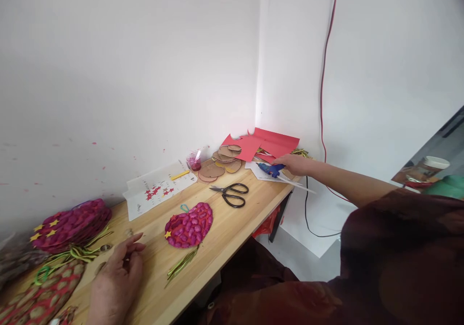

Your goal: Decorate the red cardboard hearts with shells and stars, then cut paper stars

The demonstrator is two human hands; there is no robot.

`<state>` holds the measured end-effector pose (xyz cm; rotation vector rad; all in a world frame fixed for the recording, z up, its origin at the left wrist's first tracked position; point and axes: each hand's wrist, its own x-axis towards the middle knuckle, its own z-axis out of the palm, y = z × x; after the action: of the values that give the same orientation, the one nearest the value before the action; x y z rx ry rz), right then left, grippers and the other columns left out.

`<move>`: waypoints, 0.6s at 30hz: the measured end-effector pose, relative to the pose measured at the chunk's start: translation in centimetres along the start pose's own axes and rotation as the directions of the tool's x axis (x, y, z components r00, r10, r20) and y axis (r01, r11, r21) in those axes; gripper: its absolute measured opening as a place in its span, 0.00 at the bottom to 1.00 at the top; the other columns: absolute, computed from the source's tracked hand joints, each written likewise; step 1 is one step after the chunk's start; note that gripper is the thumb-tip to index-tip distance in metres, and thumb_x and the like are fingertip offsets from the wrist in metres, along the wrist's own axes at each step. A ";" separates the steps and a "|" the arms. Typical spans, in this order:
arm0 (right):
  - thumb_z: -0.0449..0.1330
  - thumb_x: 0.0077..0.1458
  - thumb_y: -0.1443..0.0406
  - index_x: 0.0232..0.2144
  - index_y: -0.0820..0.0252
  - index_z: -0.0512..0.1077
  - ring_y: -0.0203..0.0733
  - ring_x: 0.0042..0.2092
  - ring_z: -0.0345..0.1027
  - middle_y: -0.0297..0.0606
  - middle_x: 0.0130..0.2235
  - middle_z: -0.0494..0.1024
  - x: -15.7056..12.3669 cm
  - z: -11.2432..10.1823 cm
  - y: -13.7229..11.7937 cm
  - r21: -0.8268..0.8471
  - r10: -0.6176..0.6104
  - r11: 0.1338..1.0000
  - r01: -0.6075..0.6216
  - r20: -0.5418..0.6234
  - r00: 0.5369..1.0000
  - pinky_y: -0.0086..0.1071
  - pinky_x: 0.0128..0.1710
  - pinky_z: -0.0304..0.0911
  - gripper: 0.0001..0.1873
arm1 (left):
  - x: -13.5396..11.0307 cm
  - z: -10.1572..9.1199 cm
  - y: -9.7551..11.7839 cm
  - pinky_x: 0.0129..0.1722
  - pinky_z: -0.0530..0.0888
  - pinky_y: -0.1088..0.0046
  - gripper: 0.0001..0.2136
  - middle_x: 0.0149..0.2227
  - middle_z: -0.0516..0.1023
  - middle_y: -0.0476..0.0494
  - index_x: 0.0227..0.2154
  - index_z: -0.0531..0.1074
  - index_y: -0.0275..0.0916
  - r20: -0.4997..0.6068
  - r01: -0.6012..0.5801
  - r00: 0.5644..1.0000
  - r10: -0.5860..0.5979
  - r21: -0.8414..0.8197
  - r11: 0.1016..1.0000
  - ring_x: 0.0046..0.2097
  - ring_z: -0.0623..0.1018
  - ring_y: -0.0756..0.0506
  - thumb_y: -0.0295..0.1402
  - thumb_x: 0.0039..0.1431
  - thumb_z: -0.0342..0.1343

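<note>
At the table's far right corner my right hand [295,163] has its fingers closed on a blue glue gun [270,169], whose nozzle points left. A pale stick [299,185] trails from its rear. My left hand [118,274] is over the near left of the table, fingers loosely bent and apart, with nothing visible in it. To its right lies a heart-shaped piece [190,226] covered in magenta lumps, with a yellow star [167,234], a teal loop and a green-yellow tassel [182,263]. Black-handled scissors [234,194] lie open beyond it.
A stack of magenta pieces [76,223] and a brown-lumped red piece [47,291] lie at left. White paper [134,204] bears red stars [152,192]. Behind are a cup [195,161], cardboard cutouts [212,169] and red paper [279,141]. A black cord [306,214] hangs at right.
</note>
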<state>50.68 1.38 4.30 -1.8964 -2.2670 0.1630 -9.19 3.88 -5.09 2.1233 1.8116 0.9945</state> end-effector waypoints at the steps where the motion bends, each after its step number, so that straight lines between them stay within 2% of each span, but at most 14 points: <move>1: 0.58 0.53 0.72 0.50 0.54 0.78 0.54 0.48 0.74 0.43 0.47 0.82 0.4 0.2 0.2 -0.006 0.001 1.000 -0.001 -0.004 1.000 0.45 0.51 0.66 0.23 | 0.0 -0.1 0.1 0.33 0.77 0.71 0.17 0.37 0.83 0.47 0.48 0.72 0.44 -0.003 -0.001 1.000 0.001 0.012 1.000 0.31 0.81 0.45 0.37 0.56 0.50; 11: 0.55 0.51 0.76 0.55 0.53 0.74 0.52 0.54 0.72 0.40 0.54 0.79 1.1 2.6 1.8 -0.054 0.022 0.998 -0.024 -0.049 0.999 0.42 0.54 0.66 0.30 | -0.1 -0.1 0.2 0.35 0.78 0.71 0.18 0.36 0.83 0.46 0.48 0.72 0.42 -0.009 0.002 1.000 -0.002 0.017 1.000 0.32 0.82 0.44 0.38 0.56 0.50; 18: 0.54 0.52 0.75 0.57 0.53 0.72 0.53 0.57 0.71 0.41 0.57 0.77 1.0 3.7 1.8 -0.063 0.033 0.997 -0.037 -0.063 0.997 0.44 0.57 0.64 0.31 | -0.1 0.1 -0.2 0.34 0.78 0.70 0.18 0.36 0.83 0.47 0.48 0.72 0.44 0.004 0.018 1.000 -0.018 0.025 1.000 0.31 0.81 0.44 0.38 0.56 0.51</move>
<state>51.46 2.84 0.44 -1.9454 -2.2252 0.0367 -9.29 3.89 -5.36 2.1182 1.8465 0.9676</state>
